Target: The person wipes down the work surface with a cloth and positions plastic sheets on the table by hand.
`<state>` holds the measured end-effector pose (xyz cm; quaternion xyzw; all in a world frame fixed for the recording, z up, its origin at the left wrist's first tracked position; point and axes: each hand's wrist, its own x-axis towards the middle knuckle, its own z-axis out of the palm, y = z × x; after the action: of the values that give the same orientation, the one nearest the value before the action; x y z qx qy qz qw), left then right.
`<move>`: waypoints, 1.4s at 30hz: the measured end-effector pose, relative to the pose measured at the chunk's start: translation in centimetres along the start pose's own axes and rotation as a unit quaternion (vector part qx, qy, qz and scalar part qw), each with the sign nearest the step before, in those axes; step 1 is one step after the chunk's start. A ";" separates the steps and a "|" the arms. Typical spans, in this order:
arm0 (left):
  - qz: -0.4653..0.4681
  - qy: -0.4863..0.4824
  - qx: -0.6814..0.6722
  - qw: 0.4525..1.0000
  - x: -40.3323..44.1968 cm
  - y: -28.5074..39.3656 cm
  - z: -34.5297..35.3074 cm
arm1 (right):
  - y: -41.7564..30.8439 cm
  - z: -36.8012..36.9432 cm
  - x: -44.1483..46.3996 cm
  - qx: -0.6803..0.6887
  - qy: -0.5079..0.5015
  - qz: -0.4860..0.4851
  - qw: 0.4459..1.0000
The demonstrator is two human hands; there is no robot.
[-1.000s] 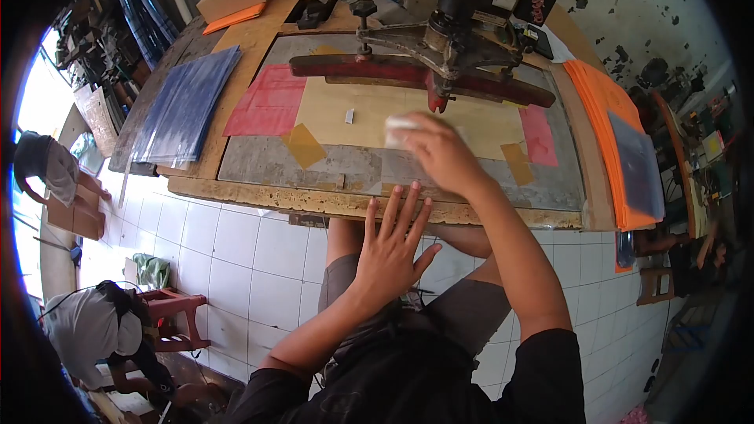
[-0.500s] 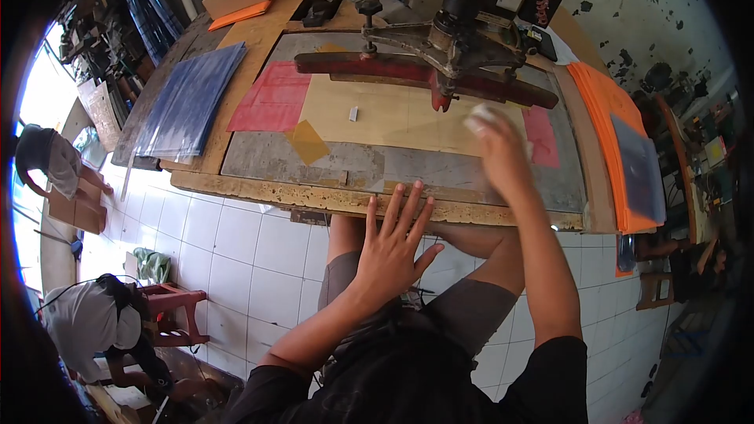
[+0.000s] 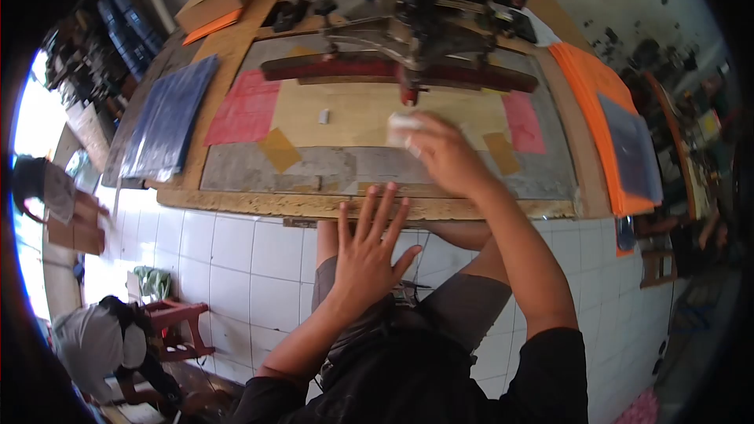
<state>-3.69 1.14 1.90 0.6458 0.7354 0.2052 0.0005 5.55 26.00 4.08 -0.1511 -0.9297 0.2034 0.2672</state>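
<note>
White wad point(image 3: 403, 130) was pinched in right hand point(image 3: 449, 159) over yellow sheet point(image 3: 353, 129), contact unclear | left hand point(image 3: 367, 261) spread wide at wooden edge point(image 3: 236, 202) | risk — overreach could've bumped red bar point(image 3: 338, 69), uneven drag creased yellow sheet

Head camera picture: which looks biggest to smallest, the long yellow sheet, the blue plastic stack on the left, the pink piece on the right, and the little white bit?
1. Yellow sheet, even partly covered
2. Blue plastic stack
3. Right-hand pink piece
4. Little white bit, the tiniest
</note>
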 end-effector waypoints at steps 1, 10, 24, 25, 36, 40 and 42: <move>0.002 -0.002 0.000 1.000 0.1 0.0 0.0 | 2.5 -1.5 -0.3 -0.008 0.022 0.047 0.999; 0.001 -0.016 -0.010 1.000 -0.1 -0.1 -0.4 | 1.3 -2.3 -3.3 -0.141 0.076 0.008 0.987; 0.024 -0.021 -0.005 0.999 -0.7 -1.1 -0.4 | 7.0 -4.1 -2.0 -0.088 0.052 0.043 0.994; 0.025 -0.023 -0.005 0.999 -0.8 -1.2 -0.4 | 8.8 -4.2 -2.2 -0.078 0.074 0.069 0.992; 0.034 -0.014 -0.006 0.999 -0.6 -1.5 -0.9 | -3.5 -2.8 -7.8 -0.014 0.054 0.048 0.997; 0.048 0.001 -0.012 0.999 0.0 -1.7 -1.8 | 4.1 -8.0 -9.9 -0.119 0.128 0.274 0.946; 0.057 0.010 -0.018 0.998 0.3 -1.8 -2.1 | 4.8 -7.9 -10.4 -0.154 0.147 0.230 0.950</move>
<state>-5.97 0.71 3.34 0.6847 0.6934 0.2241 -0.0070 19.27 28.52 3.46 -0.4285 -0.8401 0.0888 0.3206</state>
